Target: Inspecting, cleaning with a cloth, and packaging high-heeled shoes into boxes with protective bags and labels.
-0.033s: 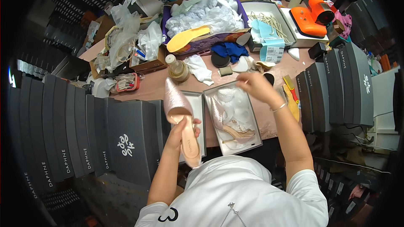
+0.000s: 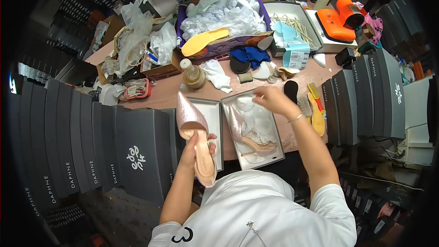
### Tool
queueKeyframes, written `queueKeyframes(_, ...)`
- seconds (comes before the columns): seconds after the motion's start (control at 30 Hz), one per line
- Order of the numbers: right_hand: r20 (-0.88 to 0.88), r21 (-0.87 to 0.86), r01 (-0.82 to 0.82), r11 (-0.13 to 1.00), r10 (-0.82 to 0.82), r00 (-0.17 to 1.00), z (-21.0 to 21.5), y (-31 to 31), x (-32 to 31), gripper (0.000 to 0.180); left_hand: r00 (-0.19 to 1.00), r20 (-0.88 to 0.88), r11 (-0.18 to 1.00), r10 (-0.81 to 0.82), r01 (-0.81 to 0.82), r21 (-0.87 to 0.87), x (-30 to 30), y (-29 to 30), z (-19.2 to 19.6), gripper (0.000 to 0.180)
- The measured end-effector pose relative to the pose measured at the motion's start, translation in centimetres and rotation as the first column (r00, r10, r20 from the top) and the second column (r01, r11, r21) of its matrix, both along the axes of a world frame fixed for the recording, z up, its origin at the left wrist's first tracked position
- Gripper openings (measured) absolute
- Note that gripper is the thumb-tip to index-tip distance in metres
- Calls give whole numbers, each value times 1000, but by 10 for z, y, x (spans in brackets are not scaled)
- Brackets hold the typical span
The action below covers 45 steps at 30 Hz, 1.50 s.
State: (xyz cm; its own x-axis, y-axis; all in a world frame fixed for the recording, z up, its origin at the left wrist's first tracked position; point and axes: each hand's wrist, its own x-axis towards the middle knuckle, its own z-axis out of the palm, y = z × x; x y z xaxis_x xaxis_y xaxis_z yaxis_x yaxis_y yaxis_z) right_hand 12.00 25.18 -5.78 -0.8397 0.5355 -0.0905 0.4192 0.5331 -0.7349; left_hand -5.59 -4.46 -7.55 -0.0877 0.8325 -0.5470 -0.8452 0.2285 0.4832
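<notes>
In my left hand (image 2: 190,151) is a metallic pink pointed-toe shoe (image 2: 191,114), toe pointing away from me and its pale insole facing up. The fingers wrap round its middle, with the thumb on the insole. My right hand (image 2: 274,100) hovers over the upper right part of an open grey shoebox (image 2: 277,148), its fingers drawn together. Whatever they may pinch is too small to make out. The matching pink heeled shoe (image 2: 236,123) lies on its side in that box, beside crumpled white tissue (image 2: 256,121). The grey box lid (image 2: 215,128) sits to the left, partly behind the held shoe.
Stacked grey shoeboxes (image 2: 141,151) line the left; more boxes (image 2: 386,91) stand at right. A glass bottle (image 2: 194,77), a white cloth (image 2: 217,75) and a red-and-yellow brush (image 2: 316,97) lie around the workspace. Behind stand a purple box (image 2: 219,49) of tissue and an orange device (image 2: 334,24).
The held shoe has shifted slightly down and to the left, its sole end turning a little. My right hand has moved slightly left and down over the box.
</notes>
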Motion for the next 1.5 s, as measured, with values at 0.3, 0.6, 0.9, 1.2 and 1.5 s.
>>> queueKeyframes(0.3, 48, 204, 190, 960, -204, 978, -81, -65, -33, 53, 948, 84, 952, 306, -306, -9, 54, 12, -3, 75)
queueKeyframes(0.6, 44, -931, 214, 295, -491, 870, -16, -176, -10, 24, 626, -725, 937, 285, -341, 74, 110, 21, -28, 89)
queueKeyframes(0.9, -217, 413, -36, 910, 137, 966, 6, -184, 4, 36, 982, 76, 985, 170, -171, -2, 110, 5, 4, 55)
queueKeyframes(1.2, -73, -232, 92, 968, -112, 991, 19, -175, 2, 74, 994, 74, 997, 76, -78, 23, 127, -5, 18, 53)
queueKeyframes(1.5, 205, -89, -30, 996, 48, 978, -39, -127, 71, 67, 662, -743, 984, 104, -177, -21, 34, 26, -50, 49)
